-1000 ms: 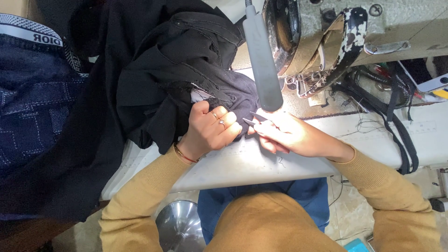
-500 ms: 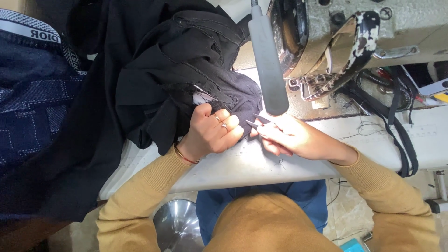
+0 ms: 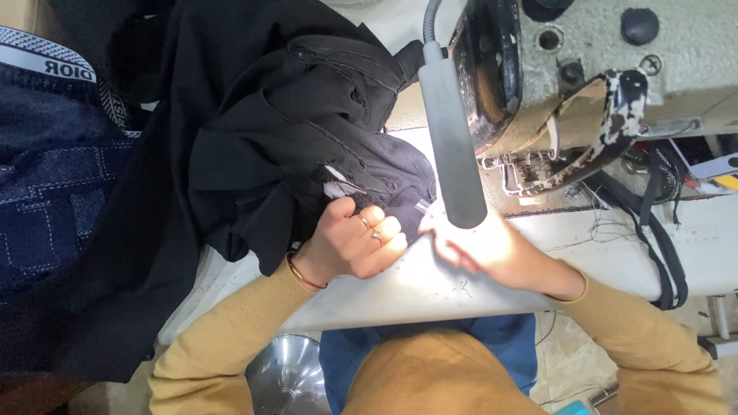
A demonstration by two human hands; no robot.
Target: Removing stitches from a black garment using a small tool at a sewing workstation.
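A bunched black garment (image 3: 284, 131) lies on the white sewing table (image 3: 430, 288), left of the sewing machine (image 3: 584, 84). My left hand (image 3: 350, 246), with rings and a bracelet, is closed on the garment's near edge. My right hand (image 3: 480, 250) lies brightly lit under the grey lamp (image 3: 450, 146), its fingertips pinching the same edge of fabric; a small pale piece (image 3: 423, 206) shows at the fingertips. Both hands sit just left of the needle area.
A dark blue patterned fabric pile (image 3: 54, 200) lies at the far left. Black straps (image 3: 661, 246) hang over the table at the right. A shiny metal bowl (image 3: 288, 376) sits below the table's edge near my lap.
My hands stay on the fabric's edge. The right hand has shifted slightly under the lamp, and the dark tool seen between its fingers earlier no longer shows.
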